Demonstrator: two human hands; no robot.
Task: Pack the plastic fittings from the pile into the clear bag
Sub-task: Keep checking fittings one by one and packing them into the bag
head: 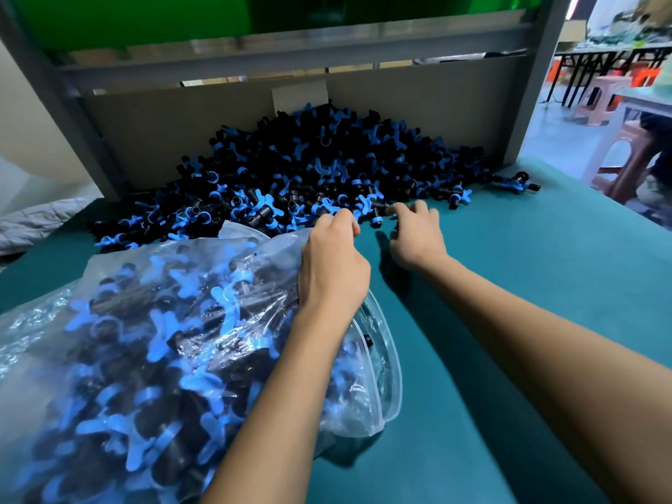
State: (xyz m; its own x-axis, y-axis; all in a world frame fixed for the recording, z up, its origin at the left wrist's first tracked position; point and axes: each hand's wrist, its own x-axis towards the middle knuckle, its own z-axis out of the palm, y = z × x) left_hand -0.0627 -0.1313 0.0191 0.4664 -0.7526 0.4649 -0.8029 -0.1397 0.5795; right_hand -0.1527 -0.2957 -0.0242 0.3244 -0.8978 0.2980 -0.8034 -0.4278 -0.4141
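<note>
A large pile of black and blue plastic fittings (327, 161) lies on the green table against a grey back panel. A clear bag (145, 340), holding many fittings, lies at the near left. My left hand (332, 263) sits over the bag's upper edge, fingers curled on fittings at the pile's near edge. Just to its right, my right hand (416, 234) curls its fingers over a fitting (374, 212) at the pile's front; its fingertips are partly hidden.
The green table top (527, 285) stretches to the right and near side. A few stray fittings (516, 181) lie at the pile's right end. A grey frame post (534, 85) stands at the right; stools and tables are beyond it.
</note>
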